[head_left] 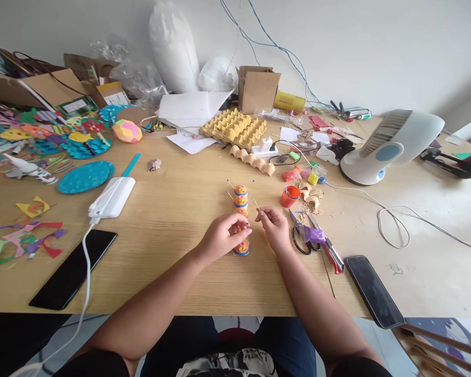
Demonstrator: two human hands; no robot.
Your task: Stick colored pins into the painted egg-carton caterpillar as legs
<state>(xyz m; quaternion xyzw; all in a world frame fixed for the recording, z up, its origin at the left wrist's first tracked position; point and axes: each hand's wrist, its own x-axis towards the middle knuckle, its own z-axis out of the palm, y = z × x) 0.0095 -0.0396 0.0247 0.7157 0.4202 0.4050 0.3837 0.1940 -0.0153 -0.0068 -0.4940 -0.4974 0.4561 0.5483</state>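
Observation:
A row of orange-and-blue painted egg-carton bumps (242,247), with small faces, runs up the middle of the table. Two thin sticks with dark purple tips poke out at its far left side. Over the middle of the row, my left hand (224,238) has its fingers curled and thumb close to them; a tiny purple bit shows at the fingertips, too small to name. My right hand (273,229), just right of the row, pinches a toothpick (256,203) that points up and left. Both hands partly cover the near bumps.
Right of my hands are an orange cup (290,196), scissors (300,238), a purple clay packet (313,234) and a red cutter knife (333,256). A phone (374,290) and white fan (388,152) stand further right. Egg cartons (235,128) lie behind; a power bank (113,197) is left.

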